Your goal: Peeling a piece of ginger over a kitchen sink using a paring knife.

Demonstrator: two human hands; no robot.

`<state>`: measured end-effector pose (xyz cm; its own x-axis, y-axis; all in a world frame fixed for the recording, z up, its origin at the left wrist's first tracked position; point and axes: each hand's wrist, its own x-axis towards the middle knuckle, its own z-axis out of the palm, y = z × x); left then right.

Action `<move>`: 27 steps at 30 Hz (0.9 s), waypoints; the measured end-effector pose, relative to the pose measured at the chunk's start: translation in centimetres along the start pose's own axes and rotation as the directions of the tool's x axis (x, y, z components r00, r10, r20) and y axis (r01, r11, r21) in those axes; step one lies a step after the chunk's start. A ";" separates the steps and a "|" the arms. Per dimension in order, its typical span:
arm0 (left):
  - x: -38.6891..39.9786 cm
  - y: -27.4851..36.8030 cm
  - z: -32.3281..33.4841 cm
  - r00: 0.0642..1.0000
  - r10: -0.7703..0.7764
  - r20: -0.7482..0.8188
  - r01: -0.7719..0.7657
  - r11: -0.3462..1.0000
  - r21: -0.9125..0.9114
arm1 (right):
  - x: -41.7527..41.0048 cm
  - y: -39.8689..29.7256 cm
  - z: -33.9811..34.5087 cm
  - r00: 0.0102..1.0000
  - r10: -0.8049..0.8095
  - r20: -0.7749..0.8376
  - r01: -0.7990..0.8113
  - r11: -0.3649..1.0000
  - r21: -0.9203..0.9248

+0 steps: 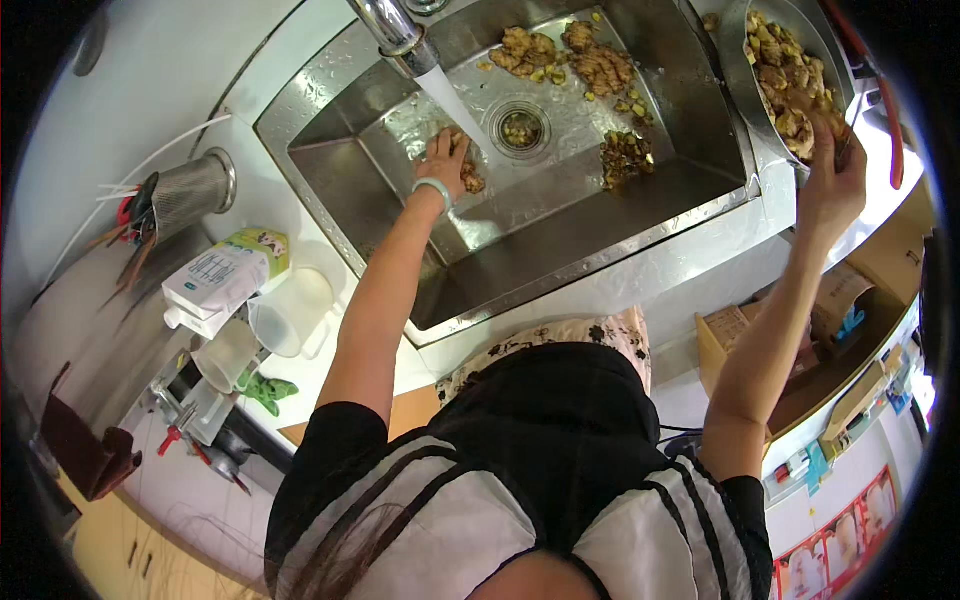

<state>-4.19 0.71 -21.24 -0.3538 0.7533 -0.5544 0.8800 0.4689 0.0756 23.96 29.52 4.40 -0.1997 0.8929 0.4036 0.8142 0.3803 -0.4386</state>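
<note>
My left hand [442, 166], with a pale bangle at its wrist, spreads its fingers over a piece of ginger root [472, 178] on the floor of the stainless steel sink [510, 259]. Water [454, 103] runs from the chrome faucet [397, 37] beside these fingers. At the upper right, my right hand [838, 176] reaches over a metal bowl [739, 79] heaped with ginger [780, 67]. Its fingers are curled around a blurred brown piece, which looks like ginger. Larger ginger roots [600, 67] lie at the sink's far right, with peelings or scraps [626, 159] below them.
The drain [520, 129] holds scraps. Left of the sink stand a carton [225, 274], a clear plastic measuring jug [291, 311] and a mesh utensil holder [191, 195]. Green leaves [270, 391] lie nearby. A red-handled object [892, 142] hangs beyond the bowl. An open drawer [810, 382] holds cardboard boxes.
</note>
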 end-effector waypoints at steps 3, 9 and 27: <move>0.1 -2.4 3.4 0.998 -0.013 -0.064 0.014 1.000 0.012 | 0.4 -0.6 0.1 0.998 0.034 0.060 -0.031 0.999 -0.035; -3.4 1.3 -2.5 0.989 -0.125 -0.084 0.059 0.833 -0.550 | -10.2 -3.8 7.7 0.868 -0.086 0.489 -0.140 0.902 0.408; -9.0 9.1 -10.9 0.929 -0.354 0.110 -0.141 -0.612 -0.778 | -20.5 -12.8 8.9 0.672 -0.046 0.739 -0.657 0.423 0.624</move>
<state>3.53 3.22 -6.58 -0.6050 0.4833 -0.6327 -0.7355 -0.0350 0.6766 12.76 8.48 -5.38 -0.5743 0.7609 -0.3019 0.1351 -0.2757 -0.9517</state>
